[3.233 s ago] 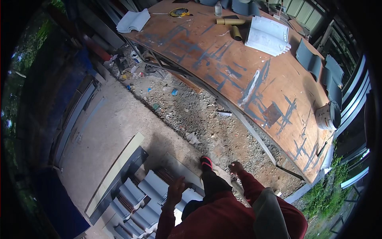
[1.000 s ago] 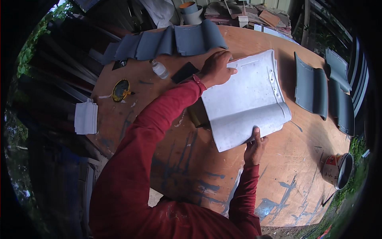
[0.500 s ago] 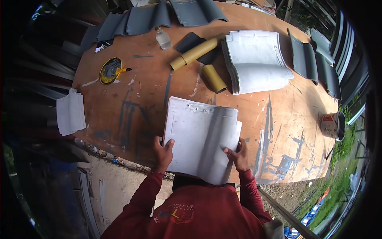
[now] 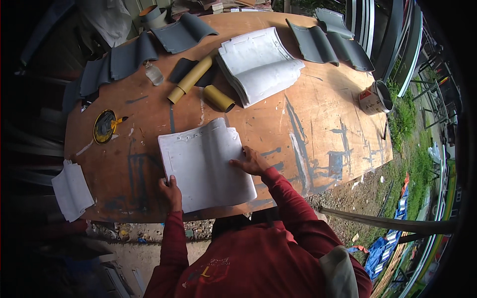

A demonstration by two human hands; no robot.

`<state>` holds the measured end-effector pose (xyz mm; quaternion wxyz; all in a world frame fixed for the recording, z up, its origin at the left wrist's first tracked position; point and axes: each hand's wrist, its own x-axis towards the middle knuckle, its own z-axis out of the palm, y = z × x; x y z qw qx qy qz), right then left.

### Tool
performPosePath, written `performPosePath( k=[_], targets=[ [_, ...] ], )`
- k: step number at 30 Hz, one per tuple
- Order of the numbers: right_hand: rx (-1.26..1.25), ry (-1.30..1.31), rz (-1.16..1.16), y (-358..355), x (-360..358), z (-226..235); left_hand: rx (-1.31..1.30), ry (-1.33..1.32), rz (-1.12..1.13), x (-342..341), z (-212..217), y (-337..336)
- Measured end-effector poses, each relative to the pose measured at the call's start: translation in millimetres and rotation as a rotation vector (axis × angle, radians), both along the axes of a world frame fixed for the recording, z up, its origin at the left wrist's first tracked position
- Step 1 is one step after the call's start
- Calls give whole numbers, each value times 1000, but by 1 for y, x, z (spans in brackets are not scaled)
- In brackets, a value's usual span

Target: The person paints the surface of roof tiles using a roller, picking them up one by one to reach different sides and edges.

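- In the head view, the left hand (image 4: pixel 172 192) grips the left edge of a white wavy tile (image 4: pixel 201 171); the thumb stands on the upper face, and the other fingers are mostly hidden at the edge.
- The right hand (image 4: pixel 252 162) holds the right edge of the same tile, its thumb laid flat on the face and its fingers half closed around the side.
- The tile is at the near edge of the brown table (image 4: pixel 268 124), in front of the person's red shirt (image 4: pixel 238 258). Perhaps it rests on the table, but seen from above I cannot be certain.
- Beyond it lies a stack of white tiles (image 4: pixel 261 67), and to the left of this stack are two yellowish tubes (image 4: pixel 191 79) and a clear bottle (image 4: pixel 154 74).
- Grey tiles (image 4: pixel 184 34) stand along the far side of the table.
- A round black-and-yellow object (image 4: pixel 105 126) lies at left, near a smaller-looking white pile (image 4: pixel 73 191).
- A bucket (image 4: pixel 373 99) stands near the right edge.
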<state>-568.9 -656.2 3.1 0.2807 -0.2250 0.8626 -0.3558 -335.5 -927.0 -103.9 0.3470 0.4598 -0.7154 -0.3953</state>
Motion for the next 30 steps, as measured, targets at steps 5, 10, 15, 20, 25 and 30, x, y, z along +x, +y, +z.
performPosePath(
  k=[5,10,15,20,25,30],
  targets=[
    [-53,43,59,16,-23,24,-94,-224,-8,1,9,11],
    [-605,-160,-601,64,-175,25,-505,-169,29,-82,70,63],
    [-688,-212,-725,79,-315,43,159,235,-514,-269,117,117],
    [-679,-447,-832,77,-360,30,-303,77,-548,-466,146,89],
    [-718,-127,-890,64,-355,-10,-650,-253,-545,-594,167,16],
    [-729,16,-878,79,-361,-23,-398,-652,-585,-662,191,22]
  ],
)
